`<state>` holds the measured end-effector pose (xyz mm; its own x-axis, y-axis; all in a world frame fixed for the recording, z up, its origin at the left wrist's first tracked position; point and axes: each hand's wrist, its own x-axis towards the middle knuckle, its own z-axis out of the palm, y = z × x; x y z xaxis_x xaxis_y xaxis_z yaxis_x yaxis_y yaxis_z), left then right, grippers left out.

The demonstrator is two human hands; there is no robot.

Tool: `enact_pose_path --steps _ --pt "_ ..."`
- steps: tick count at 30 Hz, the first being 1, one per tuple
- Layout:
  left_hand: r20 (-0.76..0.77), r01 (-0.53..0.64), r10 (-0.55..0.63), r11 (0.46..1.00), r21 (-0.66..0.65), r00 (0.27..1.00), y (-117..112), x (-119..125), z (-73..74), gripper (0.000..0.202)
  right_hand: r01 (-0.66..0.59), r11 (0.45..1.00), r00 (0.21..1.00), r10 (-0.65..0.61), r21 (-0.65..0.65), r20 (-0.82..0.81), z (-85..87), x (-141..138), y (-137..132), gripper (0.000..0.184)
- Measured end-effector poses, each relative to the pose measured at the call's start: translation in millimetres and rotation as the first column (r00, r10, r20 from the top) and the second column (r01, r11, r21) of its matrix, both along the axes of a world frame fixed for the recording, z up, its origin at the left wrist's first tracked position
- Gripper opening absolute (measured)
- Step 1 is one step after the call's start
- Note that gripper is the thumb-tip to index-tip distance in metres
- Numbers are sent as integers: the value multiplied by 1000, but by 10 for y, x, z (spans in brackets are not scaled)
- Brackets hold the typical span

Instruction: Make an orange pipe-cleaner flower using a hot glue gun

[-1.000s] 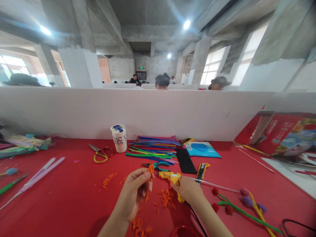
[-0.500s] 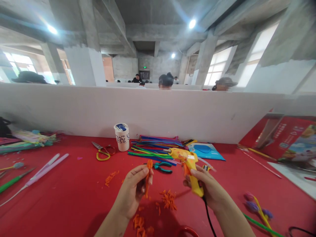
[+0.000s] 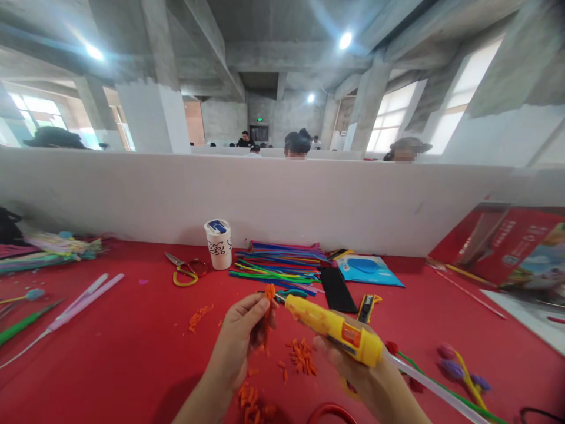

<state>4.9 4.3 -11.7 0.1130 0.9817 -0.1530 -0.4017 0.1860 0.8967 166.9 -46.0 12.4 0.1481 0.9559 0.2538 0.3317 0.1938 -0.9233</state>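
Observation:
Between the fingertips of my left hand (image 3: 241,330) is an upright orange pipe-cleaner stem (image 3: 270,290) with small orange pieces bunched at its top. My right hand (image 3: 353,365) grips a yellow hot glue gun (image 3: 333,327), most of its handle hidden behind the body. The gun's metal nozzle points left, right at the orange bunch; whether they touch I cannot tell. A clear glue stick (image 3: 435,386) sticks out of its back end. Below my hands lie loose piles of small orange pieces (image 3: 302,357) on the red table.
Behind my hands lie many coloured pipe cleaners (image 3: 278,262), teal pliers (image 3: 293,292) and a black flat object (image 3: 338,288). A white cup (image 3: 218,244) and scissors (image 3: 183,272) are to the left, a box cutter (image 3: 365,308) to the right. A white partition (image 3: 265,194) closes the back.
My right hand has swung the glue gun round and brought it left and down, so its nozzle is now at the orange bunch. My left hand has barely moved.

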Motion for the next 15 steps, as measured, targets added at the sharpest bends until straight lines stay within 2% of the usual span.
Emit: enact_pose_path --steps 2,8,15 --pt "-5 8 -9 1000 -4 1000 -1 6 8 21 46 999 998 -46 19 52 39 -41 -22 18" --pt "-1 2 -2 1000 -20 1000 -9 21 26 19 65 997 998 -66 30 15 40 -93 -33 21" --pt "28 22 -22 1000 -14 999 -7 25 11 17 72 996 996 -74 46 44 -203 -37 114 28"
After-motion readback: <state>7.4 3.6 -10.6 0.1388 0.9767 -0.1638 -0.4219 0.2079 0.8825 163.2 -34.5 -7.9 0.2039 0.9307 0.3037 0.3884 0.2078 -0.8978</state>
